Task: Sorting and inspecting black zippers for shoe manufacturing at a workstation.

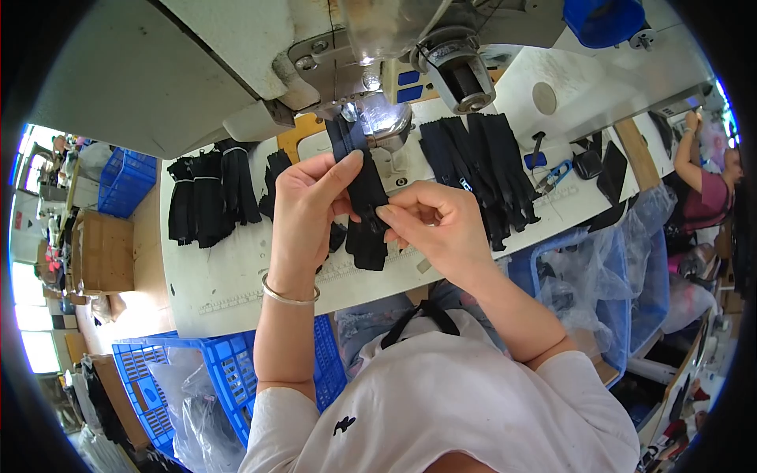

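Observation:
A dark zipper [365,183] runs from beneath the lit head of the sewing machine [347,106] down toward me. My left hand [314,189] pinches its upper part between thumb and fingers, close to the needle area. Lower down, my right hand [434,225] grips the same zipper at its right edge, thumb against the bent fingers. Its loose end [366,251] hangs below my hands over the white table. Left of my hands lie tied bundles of black zippers [209,197]. To the right is a spread pile of dark zippers [477,173].
Blue-handled thread snips [558,175] lie on the white table [229,276] at the right. Blue crates with clear plastic stand below, a crate [229,378] at left and a bin [583,276] at right. Another person [702,169] sits at far right.

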Motion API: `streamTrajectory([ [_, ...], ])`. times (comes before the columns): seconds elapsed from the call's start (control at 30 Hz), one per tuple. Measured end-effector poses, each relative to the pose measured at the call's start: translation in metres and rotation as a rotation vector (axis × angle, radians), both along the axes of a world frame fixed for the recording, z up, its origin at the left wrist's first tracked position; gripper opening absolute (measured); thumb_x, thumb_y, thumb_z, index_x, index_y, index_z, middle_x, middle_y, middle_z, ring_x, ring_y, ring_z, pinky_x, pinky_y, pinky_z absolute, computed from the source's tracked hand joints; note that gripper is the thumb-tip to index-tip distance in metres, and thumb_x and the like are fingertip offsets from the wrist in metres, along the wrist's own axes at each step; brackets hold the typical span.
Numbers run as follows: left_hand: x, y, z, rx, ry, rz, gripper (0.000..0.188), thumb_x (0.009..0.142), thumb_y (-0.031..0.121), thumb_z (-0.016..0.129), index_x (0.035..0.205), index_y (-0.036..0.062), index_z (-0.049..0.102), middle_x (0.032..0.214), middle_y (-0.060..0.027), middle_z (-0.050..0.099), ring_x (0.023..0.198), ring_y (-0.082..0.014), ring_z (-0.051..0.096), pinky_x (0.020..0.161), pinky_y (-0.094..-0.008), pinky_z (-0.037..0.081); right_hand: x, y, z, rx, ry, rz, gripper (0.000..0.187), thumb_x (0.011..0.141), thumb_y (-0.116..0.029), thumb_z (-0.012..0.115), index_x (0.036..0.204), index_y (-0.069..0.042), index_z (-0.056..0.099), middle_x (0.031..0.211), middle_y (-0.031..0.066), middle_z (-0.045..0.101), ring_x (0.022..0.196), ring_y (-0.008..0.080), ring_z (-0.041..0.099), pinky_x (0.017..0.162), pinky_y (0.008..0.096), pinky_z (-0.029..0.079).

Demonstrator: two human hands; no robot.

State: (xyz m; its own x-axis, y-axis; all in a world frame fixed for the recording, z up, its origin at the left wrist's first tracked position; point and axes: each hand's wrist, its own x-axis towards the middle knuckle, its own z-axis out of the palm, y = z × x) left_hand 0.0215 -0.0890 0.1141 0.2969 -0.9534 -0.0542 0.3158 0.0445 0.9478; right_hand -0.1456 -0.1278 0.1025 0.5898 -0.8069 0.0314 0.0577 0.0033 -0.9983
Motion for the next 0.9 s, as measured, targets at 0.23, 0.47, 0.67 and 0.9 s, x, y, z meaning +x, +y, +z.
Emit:
streamTrajectory([
  [0.23,0.005,-0.005,0.001,-0.005,-0.007,-0.008,0.020,0.089,0.019,0.065,0.082,-0.0005,0.067,0.069,-0.0036,0.065,0.052,-0.0066,0.056,0.046,-0.0187,0.042,0.005,-0.002,0.004,0.004,-0.017,-0.010,0.012,0.086,-0.009,0.067,0.082,0.002,0.064,0.069,0.0035,0.065,0.063,0.0073,0.064,0.056,0.0205,0.050],
  [0.47,-0.005,-0.001,-0.010,0.016,-0.098,0.104,0.025,0.089,0.021,0.064,0.071,0.0048,0.059,0.062,0.0023,0.056,0.050,-0.0033,0.048,0.045,-0.0184,0.040,0.008,0.000,0.002,0.032,-0.022,-0.011,0.011,0.086,-0.008,0.066,0.083,0.002,0.064,0.069,0.0042,0.065,0.062,0.0072,0.063,0.055,0.0196,0.049],
  [0.67,-0.027,0.012,-0.017,0.008,-0.019,0.150,0.034,0.094,0.025,0.060,0.067,0.0086,0.046,0.061,0.0067,0.041,0.049,-0.0009,0.035,0.039,-0.0170,0.036,0.001,-0.009,0.000,0.086,0.026,0.057,0.015,0.086,-0.011,0.066,0.083,0.004,0.064,0.070,0.0054,0.066,0.061,0.0071,0.062,0.056,0.0203,0.050],
  [0.9,-0.026,0.005,-0.020,-0.033,-0.019,0.205,0.035,0.094,0.022,0.059,0.066,0.0110,0.042,0.060,0.0089,0.035,0.049,0.0010,0.028,0.038,-0.0169,0.027,0.002,-0.011,0.004,0.060,0.035,0.065,0.017,0.087,-0.013,0.065,0.082,0.004,0.065,0.067,0.0058,0.065,0.061,0.0067,0.062,0.055,0.0203,0.050],
])
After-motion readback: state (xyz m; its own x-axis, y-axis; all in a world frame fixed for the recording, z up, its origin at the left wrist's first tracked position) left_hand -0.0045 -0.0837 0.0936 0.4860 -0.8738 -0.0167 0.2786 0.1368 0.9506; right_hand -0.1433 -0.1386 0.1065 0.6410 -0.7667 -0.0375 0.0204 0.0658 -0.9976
